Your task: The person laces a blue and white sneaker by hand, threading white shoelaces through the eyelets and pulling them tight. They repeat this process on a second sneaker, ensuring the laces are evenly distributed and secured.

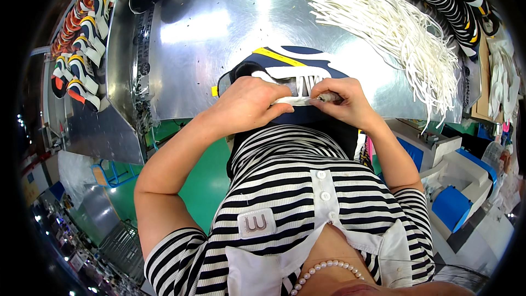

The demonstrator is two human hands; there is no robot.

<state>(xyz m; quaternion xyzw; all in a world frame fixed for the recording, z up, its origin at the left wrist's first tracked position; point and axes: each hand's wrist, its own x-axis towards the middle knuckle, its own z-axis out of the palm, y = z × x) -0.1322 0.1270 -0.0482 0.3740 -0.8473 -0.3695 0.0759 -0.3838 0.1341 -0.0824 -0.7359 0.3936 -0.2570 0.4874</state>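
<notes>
Far left, beside the bench: a row of finished sneakers, white with yellow, orange and dark panels, stacked on edge along a metal ledge; whether they are laced cannot be made out. Centre, on the shiny metal worktable: one navy sneaker with white and yellow trim, lying at the table's near edge just in front of the person's striped shirt, its tongue and eyelets turned up toward the hands. Left hand: closed over the near side of the shoe, thumb and fingers pinching a white lace that runs flat across to the other hand. Right hand: fingertips pressed together on the lace's other end, close to the eyelets. A few white lace bars show across the upper, so lacing looks begun but not finished; the ends are untied and in hand. Right of centre: a large loose bundle of white laces fanned over the table, apparently unused stock. Top right: a curved row of dark shoes around the table's rim, apart from the hands.
</notes>
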